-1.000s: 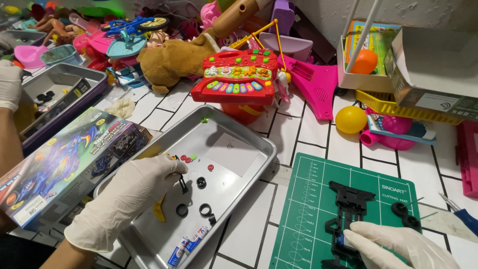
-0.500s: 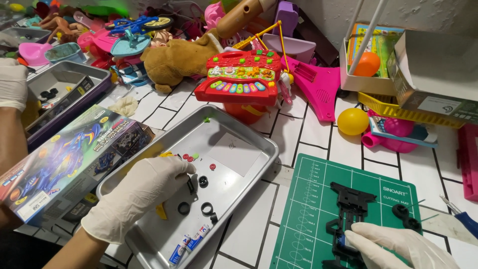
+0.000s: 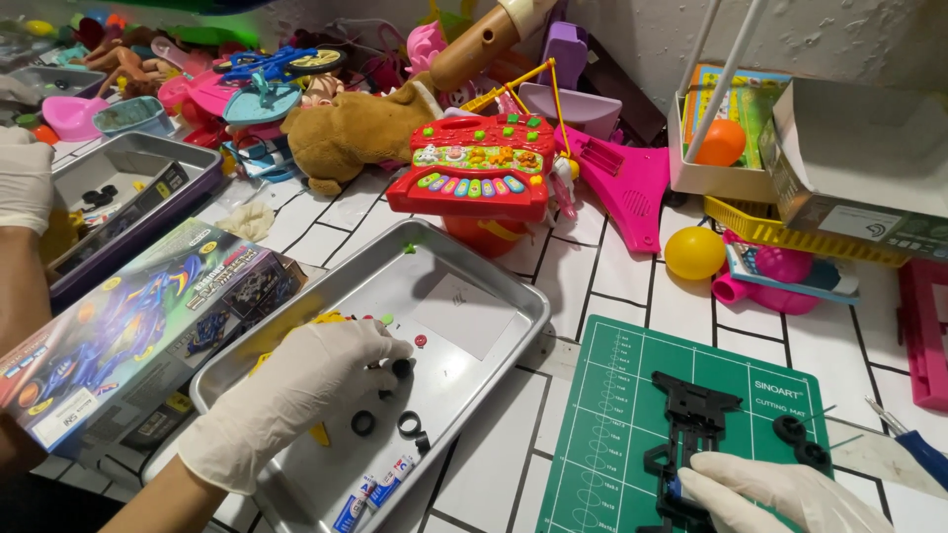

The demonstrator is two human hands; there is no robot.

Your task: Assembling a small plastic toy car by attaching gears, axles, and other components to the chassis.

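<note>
My gloved left hand (image 3: 296, 390) reaches over a metal tray (image 3: 538, 318) and pinches a small black tyre (image 3: 401, 367) between its fingertips. Two more black rings (image 3: 362, 422) lie loose on the tray just below the hand, with two small batteries (image 3: 380, 489) near the front rim. A yellow part shows partly from under the palm. My gloved right hand (image 3: 775, 494) rests at the bottom right on a green cutting mat (image 3: 612, 415) and holds the lower end of a black toy car chassis (image 3: 691, 419). Two black wheels (image 3: 800, 439) sit on the mat beside it.
A colourful toy car kit box (image 3: 128, 326) lies left of the tray. Another person's gloved hand (image 3: 22, 183) is at the far left by a second tray (image 3: 138, 158). Behind are a red toy keyboard (image 3: 474, 178), a plush animal (image 3: 355, 133), a yellow ball (image 3: 694, 253) and cardboard boxes (image 3: 859, 168).
My left hand has shifted a little to the right across the tray, its fingertips closing on the small black tyre. My right hand stays on the chassis.
</note>
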